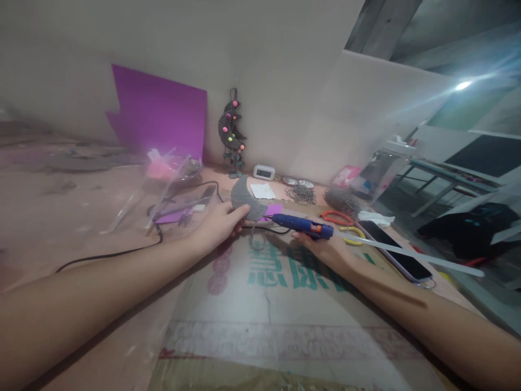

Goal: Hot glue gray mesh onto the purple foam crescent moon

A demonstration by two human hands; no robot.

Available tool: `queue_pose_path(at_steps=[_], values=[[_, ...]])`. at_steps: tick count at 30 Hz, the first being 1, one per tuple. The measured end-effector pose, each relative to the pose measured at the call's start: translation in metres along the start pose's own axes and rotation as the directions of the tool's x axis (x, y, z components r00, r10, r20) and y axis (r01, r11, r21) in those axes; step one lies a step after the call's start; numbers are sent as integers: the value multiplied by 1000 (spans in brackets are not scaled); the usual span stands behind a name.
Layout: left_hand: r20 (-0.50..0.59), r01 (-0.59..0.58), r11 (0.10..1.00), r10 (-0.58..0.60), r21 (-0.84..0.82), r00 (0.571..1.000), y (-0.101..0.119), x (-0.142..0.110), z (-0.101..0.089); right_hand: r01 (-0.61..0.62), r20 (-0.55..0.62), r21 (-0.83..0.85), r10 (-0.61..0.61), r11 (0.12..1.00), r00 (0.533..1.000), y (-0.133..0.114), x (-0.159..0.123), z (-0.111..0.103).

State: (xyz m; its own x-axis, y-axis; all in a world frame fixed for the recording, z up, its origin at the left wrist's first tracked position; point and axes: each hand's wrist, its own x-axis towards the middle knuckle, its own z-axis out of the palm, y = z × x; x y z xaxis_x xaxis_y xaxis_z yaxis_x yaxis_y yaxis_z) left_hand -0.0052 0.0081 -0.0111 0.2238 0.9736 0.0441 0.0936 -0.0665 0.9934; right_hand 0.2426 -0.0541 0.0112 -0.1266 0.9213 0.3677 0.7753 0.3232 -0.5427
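My left hand [230,221] pinches a grey crescent moon [244,196] that looks wrapped in yarn, thumb on its near face. A loose loop of grey yarn [257,239] hangs below the moon. In my right hand [311,243] is a blue hot glue gun [299,223], its nozzle pointing left at the moon's lower tip; whether it touches cannot be made out. A long clear glue stick [411,252] juts from the back of the gun. Behind the nozzle lies a piece of purple paper [273,210].
A printed cardboard sheet [260,304] covers the table's middle. At right lie a phone [393,250], orange-handled pliers [337,217] and grey yarn [342,202]. A decorated moon hanging [232,130] and purple sheets [160,117] are against the wall. A black cord [109,254] crosses the left side.
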Motion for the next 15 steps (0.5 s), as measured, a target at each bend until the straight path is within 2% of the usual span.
queue_pose_path(at_steps=[5,15], values=[[1,-6,1000,6,7,1000,2,-1,1,-4,-18,-40,3,999,1000,2,1,-1],[15,-10,999,10,40,1000,5,-3,0,-10,-54,-18,9,1000,999,12,4,1]])
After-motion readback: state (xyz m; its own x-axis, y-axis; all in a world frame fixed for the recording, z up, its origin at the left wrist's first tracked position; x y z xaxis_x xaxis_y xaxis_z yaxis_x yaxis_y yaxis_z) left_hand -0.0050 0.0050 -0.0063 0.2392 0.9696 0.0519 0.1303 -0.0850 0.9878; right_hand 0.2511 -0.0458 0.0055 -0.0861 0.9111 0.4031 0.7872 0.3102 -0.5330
